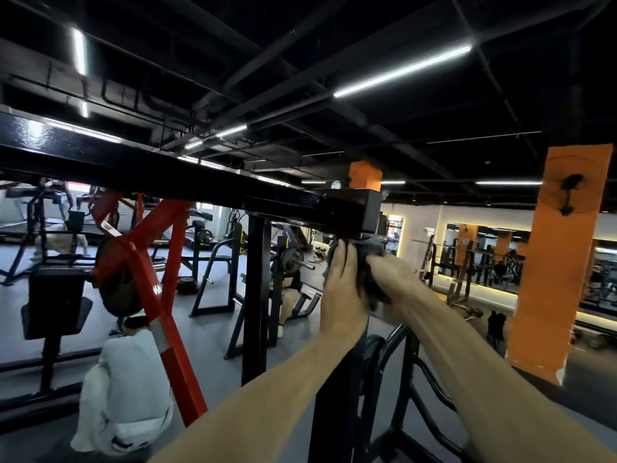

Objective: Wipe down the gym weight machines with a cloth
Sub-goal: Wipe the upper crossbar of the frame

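Both my hands reach up, fingers curled around a dark cloth (369, 262) bunched between them: left hand (340, 282), right hand (392, 275). Just above the fingertips is the machine's black beam (347, 212). The cloth looks soft, light; best gripped bunched.

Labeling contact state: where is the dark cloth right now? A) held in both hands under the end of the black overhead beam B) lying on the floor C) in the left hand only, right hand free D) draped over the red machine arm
A: both the left hand and the right hand grip the dark cloth, bunched up just under the end of the black overhead beam.
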The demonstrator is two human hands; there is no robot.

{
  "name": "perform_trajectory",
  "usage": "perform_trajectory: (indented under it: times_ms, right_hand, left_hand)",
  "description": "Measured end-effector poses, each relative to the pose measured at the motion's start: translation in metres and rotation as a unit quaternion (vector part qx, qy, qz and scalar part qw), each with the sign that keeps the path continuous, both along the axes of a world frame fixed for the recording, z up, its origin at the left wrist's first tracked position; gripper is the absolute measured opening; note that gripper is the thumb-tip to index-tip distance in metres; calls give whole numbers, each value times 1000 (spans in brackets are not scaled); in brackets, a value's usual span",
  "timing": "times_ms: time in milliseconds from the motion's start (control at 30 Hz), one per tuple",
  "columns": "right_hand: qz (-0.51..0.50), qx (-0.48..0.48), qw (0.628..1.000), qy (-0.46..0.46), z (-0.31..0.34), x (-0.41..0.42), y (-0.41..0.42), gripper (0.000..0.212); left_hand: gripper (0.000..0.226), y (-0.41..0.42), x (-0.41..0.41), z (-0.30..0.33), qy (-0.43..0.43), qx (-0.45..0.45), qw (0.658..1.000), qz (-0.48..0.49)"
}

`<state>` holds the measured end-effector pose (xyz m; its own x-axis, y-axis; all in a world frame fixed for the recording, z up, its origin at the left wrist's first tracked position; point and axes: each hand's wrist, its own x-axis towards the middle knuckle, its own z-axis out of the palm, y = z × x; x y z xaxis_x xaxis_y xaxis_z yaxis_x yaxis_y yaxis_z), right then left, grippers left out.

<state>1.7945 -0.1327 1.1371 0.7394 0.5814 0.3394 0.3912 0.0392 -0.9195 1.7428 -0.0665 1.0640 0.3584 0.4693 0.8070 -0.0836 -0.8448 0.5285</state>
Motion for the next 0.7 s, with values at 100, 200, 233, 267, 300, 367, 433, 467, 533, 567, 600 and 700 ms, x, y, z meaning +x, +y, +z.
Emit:
perform_trajectory:
  times_ms: [100, 200, 233, 267, 300, 367, 433, 467, 533, 567, 600, 700]
  right_hand:
    - [19, 55, 998, 15, 11, -2, 4, 25]
    - [70, 101, 992, 6, 2, 1, 8, 21]
    - [82, 107, 991, 2, -3, 6, 9, 21]
    - [85, 110, 990, -7, -7, 10, 10, 23]
    - [87, 109, 990, -16, -12, 12, 13, 28]
    - [83, 102, 991, -29, -20, 17, 19, 37]
    - [63, 77, 994, -50, -33, 16, 17, 34]
    - [55, 50, 995, -64, -43, 15, 13, 32]
    - [31, 0, 996, -85, -70, 9, 3, 30]
    - [16, -19, 994, -102, -85, 7, -2, 28]
    - [4, -29, 994, -108, -98, 4, -7, 23]
    - [11, -11, 995, -95, -115, -6, -11, 11]
  left_hand:
    - [70, 1, -3, 3, 31, 14, 999, -3]
    - [64, 13, 0, 2, 25, 36, 999, -14]
    - [63, 16, 1, 1, 18, 45, 999, -23]
    - [63, 19, 2, 0, 8, 51, 998, -33]
    - [64, 24, 4, -2, -4, 60, 997, -40]
    - [65, 29, 5, -6, -16, 72, 996, -53]
    - [67, 30, 3, -15, -15, 90, 995, -51]
    - [69, 29, 1, -23, -12, 101, 994, -45]
    - [72, 26, -2, -52, 6, 105, 993, -53]
    - [74, 24, -4, -71, 20, 97, 993, -60]
    - [76, 22, -7, -90, 35, 88, 993, -66]
    - [81, 21, -11, -125, 43, 63, 993, -85]
